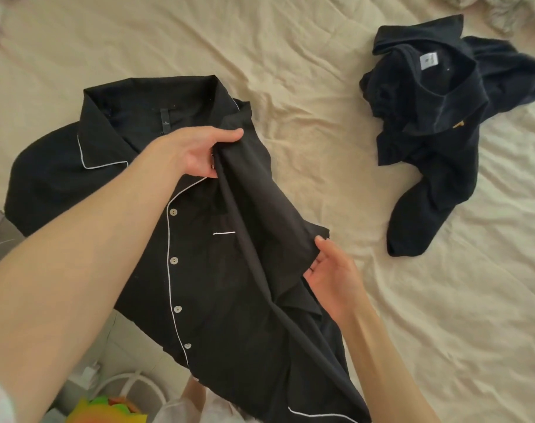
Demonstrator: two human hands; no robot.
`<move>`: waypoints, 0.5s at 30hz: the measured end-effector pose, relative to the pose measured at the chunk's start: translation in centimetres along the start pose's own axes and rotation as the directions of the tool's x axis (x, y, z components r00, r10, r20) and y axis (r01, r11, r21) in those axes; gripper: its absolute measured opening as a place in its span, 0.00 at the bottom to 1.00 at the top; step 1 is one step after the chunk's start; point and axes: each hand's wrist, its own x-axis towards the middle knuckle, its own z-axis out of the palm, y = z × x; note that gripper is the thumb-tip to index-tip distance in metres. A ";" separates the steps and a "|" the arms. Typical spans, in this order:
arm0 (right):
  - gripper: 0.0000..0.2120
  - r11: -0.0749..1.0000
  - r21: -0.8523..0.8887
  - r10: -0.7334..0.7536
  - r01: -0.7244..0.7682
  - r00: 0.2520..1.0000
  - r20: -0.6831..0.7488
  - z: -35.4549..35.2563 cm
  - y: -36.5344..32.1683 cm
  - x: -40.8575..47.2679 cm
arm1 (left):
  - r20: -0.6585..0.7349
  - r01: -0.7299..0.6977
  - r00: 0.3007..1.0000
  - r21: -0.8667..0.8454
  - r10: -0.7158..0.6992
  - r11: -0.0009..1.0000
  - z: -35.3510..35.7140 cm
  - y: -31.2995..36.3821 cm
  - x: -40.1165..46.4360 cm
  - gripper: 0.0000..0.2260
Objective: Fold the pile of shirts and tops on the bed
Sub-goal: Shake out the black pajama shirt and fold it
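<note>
Your left hand (199, 154) pinches the black piped shirt (205, 254) just below its collar (156, 96); your right hand (330, 276) seemingly pinches the sleeve hem, farther from that collar. The sleeve runs between them.

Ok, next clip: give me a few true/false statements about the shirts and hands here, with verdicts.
1. The left hand grips a fold of the black piped pyjama shirt near its collar. True.
2. The right hand rests flat on the beige bedsheet. False: it pinches the shirt's sleeve edge.
3. The navy polo shirt lies crumpled, apart from the pyjama shirt. True.
4. The pyjama shirt's piping is red. False: it is white.
</note>
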 end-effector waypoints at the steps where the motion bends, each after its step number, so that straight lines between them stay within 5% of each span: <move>1: 0.09 1.000 0.028 0.012 -0.012 1.000 0.004 -0.2 0.2 -0.1 | 0.032 -0.016 0.999 -0.029 0.017 0.999 -0.2 0.0 0.1 0.10; 5: 0.10 0.988 0.150 0.025 -0.027 1.000 0.016 0.0 0.5 0.0 | 0.105 -0.134 0.982 -0.179 0.155 0.975 0.2 0.0 0.2 0.07; 8: 0.22 0.993 0.023 0.115 -0.115 0.993 -0.009 1.0 0.3 0.9 | 0.059 -0.252 0.965 -0.064 0.256 0.966 1.5 0.3 0.9 0.11; 10: 0.21 0.991 0.006 0.132 -0.132 0.990 -0.052 1.8 0.0 2.0 | 0.046 -0.275 0.961 0.012 0.274 0.961 2.5 0.5 1.4 0.12; 15: 0.15 0.997 0.073 -0.016 0.036 0.965 -0.260 2.0 -2.4 3.1 | -0.088 -0.385 0.920 -0.032 0.381 0.922 4.5 1.3 2.8 0.26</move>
